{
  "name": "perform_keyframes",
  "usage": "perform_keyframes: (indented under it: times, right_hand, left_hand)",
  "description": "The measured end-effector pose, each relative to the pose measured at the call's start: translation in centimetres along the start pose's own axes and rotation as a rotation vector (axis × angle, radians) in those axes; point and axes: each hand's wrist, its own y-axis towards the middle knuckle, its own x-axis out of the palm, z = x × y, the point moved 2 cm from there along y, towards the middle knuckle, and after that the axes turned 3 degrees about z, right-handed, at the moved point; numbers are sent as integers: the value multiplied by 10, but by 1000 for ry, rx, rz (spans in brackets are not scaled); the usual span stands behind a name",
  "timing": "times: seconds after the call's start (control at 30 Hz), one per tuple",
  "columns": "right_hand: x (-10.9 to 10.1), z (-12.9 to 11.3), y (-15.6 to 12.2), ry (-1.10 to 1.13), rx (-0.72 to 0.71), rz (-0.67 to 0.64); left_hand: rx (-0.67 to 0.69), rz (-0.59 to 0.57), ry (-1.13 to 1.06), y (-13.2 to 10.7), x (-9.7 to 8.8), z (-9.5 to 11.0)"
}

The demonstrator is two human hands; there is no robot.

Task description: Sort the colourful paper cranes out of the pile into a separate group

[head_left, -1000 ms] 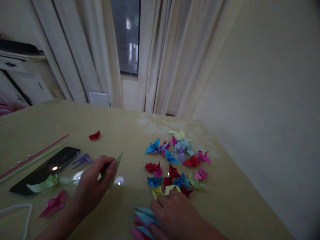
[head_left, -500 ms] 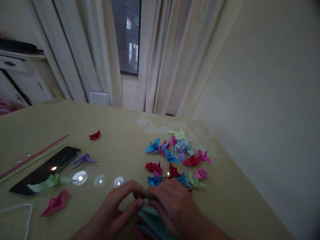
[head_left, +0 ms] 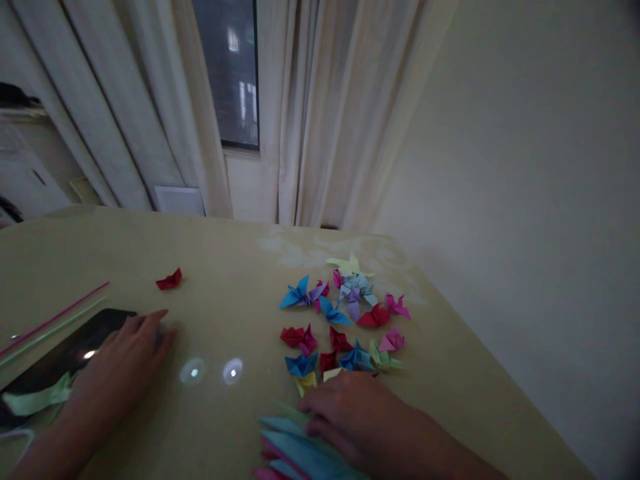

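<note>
The right hand (head_left: 313,420), at the lower centre of the frame, is clamped on a stack of folded paper (head_left: 293,448), its fingers and thumb closed over the right side; light blue and pink layers fan out to the left of them. The left hand (head_left: 163,325) reaches into the lower left, over the near edge of a dark, flat, glossy slab (head_left: 55,357). A bit of purple paper (head_left: 159,338) shows between its thumb and fingers, but whether they grip it is unclear, since the hand hides most of it.

A pale green folded paper (head_left: 37,401) lies across the slab beside the left forearm. At the far left, a magenta stick (head_left: 55,319) and a pale green stick (head_left: 55,331) lie side by side on the tabletop (head_left: 225,287), beyond the slab. A small red folded paper (head_left: 170,280) sits apart, left of centre.

Just beyond the right hand, right of centre, small folded paper figures crowd together: a blue figure (head_left: 297,293) at the left, a pale yellow figure (head_left: 347,265) at the far end, a red figure (head_left: 374,316) and a magenta figure (head_left: 398,307) to the right, and a yellow figure (head_left: 306,383) close to the fingertips. Pale curtains (head_left: 340,100) hang across the top.
</note>
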Motion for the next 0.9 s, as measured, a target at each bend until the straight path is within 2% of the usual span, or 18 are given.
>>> perform_keyframes:
  times: [0.07, 0.17, 0.33, 0.47, 0.53, 0.63, 0.77, 0.83, 0.9]
  right_hand:
    - [-1, -1, -1, -33, -14, -14]
    - [-4, -3, -2, -55, -27, -32]
    - [-10, -3, -5, -57, -19, -15]
    - [-13, -3, -8, -116, -20, 63]
    - [-13, -5, -10, -146, -48, 73]
    - [-10, -7, -12, -192, -89, 74]
    - [-4, -3, -12, -247, -92, 100]
    - [-4, 2, -12, -255, -80, 105]
    - [-6, 6, -13, -250, -66, 105]
  left_hand:
    - [67, -53, -55, 3, 9, 6]
    - [127, -121, -195, 8, 12, 35]
    - [222, -246, -383, 16, -6, 112]
    - [380, -271, -427, 25, -26, 174]
    - [469, -271, -396, 30, -28, 201]
    - [540, -279, -329, 35, -18, 234]
    - [615, -298, -320, 38, 2, 257]
    - [622, -212, -381, 45, 6, 254]
    - [579, -116, -443, 57, 4, 238]
